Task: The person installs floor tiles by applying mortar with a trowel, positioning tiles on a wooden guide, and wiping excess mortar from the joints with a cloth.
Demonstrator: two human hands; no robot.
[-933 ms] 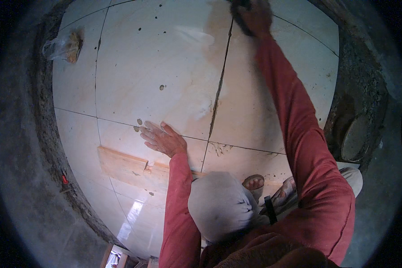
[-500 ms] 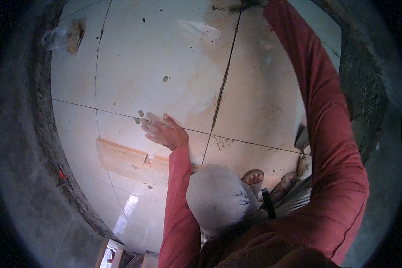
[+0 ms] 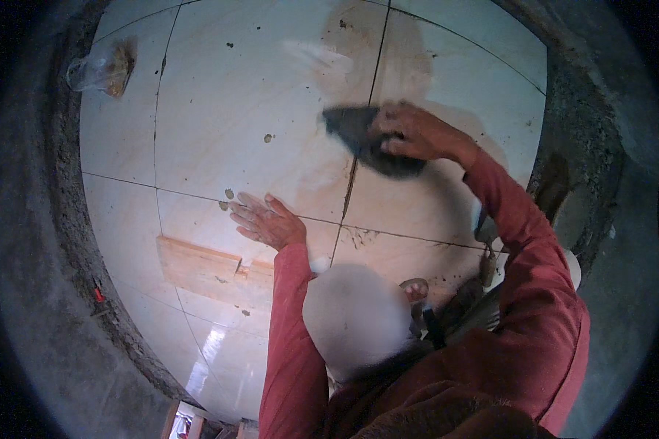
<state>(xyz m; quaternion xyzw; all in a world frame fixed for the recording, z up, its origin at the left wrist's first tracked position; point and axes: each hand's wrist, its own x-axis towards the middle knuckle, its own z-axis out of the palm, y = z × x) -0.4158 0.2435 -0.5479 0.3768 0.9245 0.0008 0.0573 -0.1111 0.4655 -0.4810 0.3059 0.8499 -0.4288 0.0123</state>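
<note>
My left hand (image 3: 267,219) lies flat on the pale floor tiles (image 3: 220,124), fingers spread across a dark joint. Higher and to the right, my right hand (image 3: 417,135) grips a dark grey pad or cloth (image 3: 348,128), blurred by motion, over the long vertical joint. Damp tan patches and dark specks mark the tiles around it. Below my left hand, a pale wooden board (image 3: 194,256) lies along the floor and passes behind my forearm. A trowel-like tool (image 3: 488,260) sits partly hidden by my right arm.
A clear plastic bag with tan contents (image 3: 110,69) lies at the upper left. A small red-handled item (image 3: 99,294) rests in the rough edge strip on the left. Dark cement borders flank the tiles. My knee (image 3: 351,314) and sandaled foot (image 3: 416,291) are at bottom centre.
My right hand and the dark pad have come down from the top edge toward the middle of the tiles, bending the arm. My left hand stays flat in nearly the same place.
</note>
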